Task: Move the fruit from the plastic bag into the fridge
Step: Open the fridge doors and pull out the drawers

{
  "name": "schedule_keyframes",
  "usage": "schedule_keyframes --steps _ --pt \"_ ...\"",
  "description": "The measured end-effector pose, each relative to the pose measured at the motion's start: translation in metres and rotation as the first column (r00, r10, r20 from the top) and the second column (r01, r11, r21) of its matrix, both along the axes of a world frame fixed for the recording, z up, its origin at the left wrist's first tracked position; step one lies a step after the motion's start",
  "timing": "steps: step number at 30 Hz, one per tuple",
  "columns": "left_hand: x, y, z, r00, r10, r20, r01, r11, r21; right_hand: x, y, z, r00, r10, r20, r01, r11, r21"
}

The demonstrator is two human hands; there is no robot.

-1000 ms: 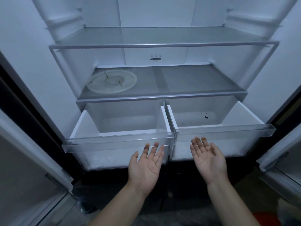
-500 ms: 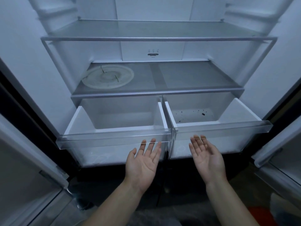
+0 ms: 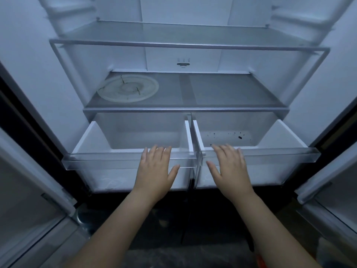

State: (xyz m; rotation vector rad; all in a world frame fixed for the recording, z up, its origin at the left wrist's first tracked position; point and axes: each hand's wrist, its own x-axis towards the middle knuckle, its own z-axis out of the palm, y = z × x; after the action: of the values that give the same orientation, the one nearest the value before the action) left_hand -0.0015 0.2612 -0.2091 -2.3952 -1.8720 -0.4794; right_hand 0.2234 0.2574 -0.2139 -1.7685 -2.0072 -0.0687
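Nearest me, both forearms reach forward and the two hands lie palm down, fingers straight and holding nothing; the left hand [image 3: 156,172] has its fingertips over the clear front rim of the left drawer [image 3: 108,161]; the right hand [image 3: 230,170] does the same on the right drawer [image 3: 280,155]. Both drawers stand pulled out at the foot of the open fridge [image 3: 183,12]; dark specks [image 3: 239,137] dot the floor of the right one. Beyond them a cracked round disc [image 3: 128,88] lies on the left of the lower shelf [image 3: 222,93]; the upper shelf [image 3: 183,35] sits above it.
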Motion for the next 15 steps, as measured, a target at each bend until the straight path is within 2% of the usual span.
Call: schedule_keyframes --steps 2,4,7,11,15 --pt "0.002 0.001 -0.008 0.999 0.015 -0.030 -0.014 0.999 0.046 0.003 0.000 -0.006 0.996 0.015 0.092 -0.018 0.999 0.032" --pt "0.005 0.001 -0.006 0.999 0.045 -0.010 -0.045 0.997 0.057 0.004 0.002 -0.005 0.997 0.021 0.080 -0.026 0.997 0.068" --pt "0.012 -0.002 -0.001 0.995 0.095 -0.023 -0.095 0.995 0.004 0.001 0.003 -0.005 0.999 0.012 0.033 -0.014 0.998 0.061" --pt "0.017 -0.006 0.001 0.989 0.128 -0.069 -0.129 0.991 -0.023 0.007 0.001 -0.003 0.993 0.063 0.102 -0.064 0.998 0.015" --pt "0.027 -0.022 0.008 0.972 0.202 -0.121 -0.219 0.965 -0.146 0.018 0.000 0.007 0.978 0.136 0.155 -0.129 0.990 -0.057"
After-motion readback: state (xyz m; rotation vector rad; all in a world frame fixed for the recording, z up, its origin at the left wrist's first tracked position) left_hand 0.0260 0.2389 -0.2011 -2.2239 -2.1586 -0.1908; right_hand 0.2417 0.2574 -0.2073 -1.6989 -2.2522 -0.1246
